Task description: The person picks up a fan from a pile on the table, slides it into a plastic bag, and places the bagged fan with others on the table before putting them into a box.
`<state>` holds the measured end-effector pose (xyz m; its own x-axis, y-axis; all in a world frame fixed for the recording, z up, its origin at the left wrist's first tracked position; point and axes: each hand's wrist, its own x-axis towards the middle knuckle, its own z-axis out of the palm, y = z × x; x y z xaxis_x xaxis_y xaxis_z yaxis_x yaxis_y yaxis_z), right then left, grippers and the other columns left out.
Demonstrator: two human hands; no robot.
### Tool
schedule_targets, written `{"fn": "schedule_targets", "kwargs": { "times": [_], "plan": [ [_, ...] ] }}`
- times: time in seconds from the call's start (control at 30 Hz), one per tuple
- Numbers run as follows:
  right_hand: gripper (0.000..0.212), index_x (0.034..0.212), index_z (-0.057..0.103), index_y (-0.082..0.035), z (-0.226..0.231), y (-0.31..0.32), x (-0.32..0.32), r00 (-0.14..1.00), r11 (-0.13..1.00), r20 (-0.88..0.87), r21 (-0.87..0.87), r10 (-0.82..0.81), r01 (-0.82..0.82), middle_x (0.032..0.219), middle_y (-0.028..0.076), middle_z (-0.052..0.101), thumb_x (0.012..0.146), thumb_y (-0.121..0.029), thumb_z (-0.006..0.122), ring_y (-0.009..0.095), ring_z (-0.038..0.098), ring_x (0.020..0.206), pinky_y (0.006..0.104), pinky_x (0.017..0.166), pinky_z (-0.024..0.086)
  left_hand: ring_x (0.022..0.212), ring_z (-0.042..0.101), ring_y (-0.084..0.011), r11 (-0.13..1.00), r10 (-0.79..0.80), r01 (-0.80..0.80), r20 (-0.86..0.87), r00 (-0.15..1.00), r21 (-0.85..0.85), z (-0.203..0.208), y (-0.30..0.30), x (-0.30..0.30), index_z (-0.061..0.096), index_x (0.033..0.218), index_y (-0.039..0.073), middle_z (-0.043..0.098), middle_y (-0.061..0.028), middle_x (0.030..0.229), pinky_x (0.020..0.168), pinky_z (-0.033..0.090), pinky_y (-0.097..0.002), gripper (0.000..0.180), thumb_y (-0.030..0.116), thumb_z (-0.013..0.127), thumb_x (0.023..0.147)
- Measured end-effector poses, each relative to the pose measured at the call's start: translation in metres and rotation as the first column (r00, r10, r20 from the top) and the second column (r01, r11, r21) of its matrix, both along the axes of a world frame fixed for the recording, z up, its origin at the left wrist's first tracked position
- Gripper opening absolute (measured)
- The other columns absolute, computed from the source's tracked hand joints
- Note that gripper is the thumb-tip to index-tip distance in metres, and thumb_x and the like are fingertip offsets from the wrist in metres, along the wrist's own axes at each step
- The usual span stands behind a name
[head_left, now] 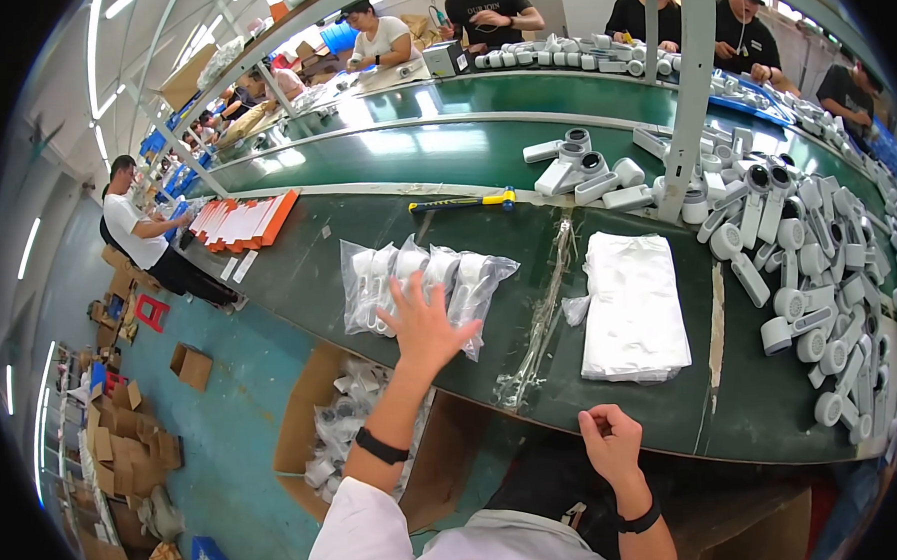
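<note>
My left hand (431, 326) is open, fingers spread, over a row of white handheld devices in clear plastic bags (486, 275); it covers part of them, and whether it touches them I cannot tell. These devices have round heads and look like small handheld fans. My right hand (613, 438) is by the table's near edge, its fingers curled in, with nothing visible in them. Just beyond it, on the dark green table (492, 363), lies a flat stack of white plastic bags (635, 307), with a crumpled clear bit at its left side.
Loose white devices (819, 274) heap up on the right. A yellow and black hammer (462, 201) lies toward the back, orange boxes (246, 221) at far left. Below the edge, a cardboard box (309, 406) holds bagged devices. A metal post (687, 119) rises beyond; several co-workers sit or stand around.
</note>
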<state>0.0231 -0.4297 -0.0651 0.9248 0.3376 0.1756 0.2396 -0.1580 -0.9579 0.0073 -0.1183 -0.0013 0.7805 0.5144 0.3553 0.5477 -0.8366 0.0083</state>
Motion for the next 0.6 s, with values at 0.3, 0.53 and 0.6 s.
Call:
{"fn": "schedule_targets", "kwargs": {
  "times": [0.3, 0.53, 0.6],
  "plan": [
    [0.011, 0.082, 0.064, 0.000, 0.006, -0.003, 0.001, 1.000, 0.998, -0.019, 0.060, 0.022, -0.021, 0.063, 0.003, 0.060, 0.085, -0.007, 0.072, 0.006, 0.054, 0.055, 0.0212, 0.051, 0.044, 0.144, 0.002, -0.0481, 0.949, 0.206, -0.251, -0.229, 0.951, -0.190, 0.015, 0.073, -0.012, 0.060, 0.127, 0.020, 0.020, -0.0151, 0.155, 0.099, 0.010, -0.0815, 0.083, 0.070, 0.070, 0.061],
    [0.011, 0.082, 0.063, 0.001, 0.004, -0.003, 0.000, 1.000, 0.999, 0.015, 0.030, 0.015, -0.015, 0.064, 0.001, 0.060, 0.085, -0.006, 0.072, 0.004, 0.052, 0.056, 0.0203, 0.053, 0.043, 0.143, 0.012, -0.0449, 0.890, 0.100, -0.221, -0.301, 0.948, -0.400, 0.003, 0.108, -0.015, 0.057, 0.133, 0.019, 0.032, -0.0146, 0.153, 0.100, 0.019, -0.0778, 0.093, 0.071, 0.071, 0.058],
    [0.012, 0.081, 0.064, 0.001, 0.004, -0.002, 0.000, 0.999, 1.000, 0.032, 0.028, 0.007, -0.008, 0.064, 0.002, 0.060, 0.084, -0.006, 0.072, 0.005, 0.053, 0.054, 0.0207, 0.051, 0.043, 0.143, 0.014, -0.0445, 0.901, 0.064, -0.180, -0.291, 0.955, -0.394, 0.004, 0.108, -0.015, 0.059, 0.132, 0.018, 0.034, -0.0144, 0.152, 0.101, 0.021, -0.0757, 0.092, 0.071, 0.071, 0.057]
  ]
}}
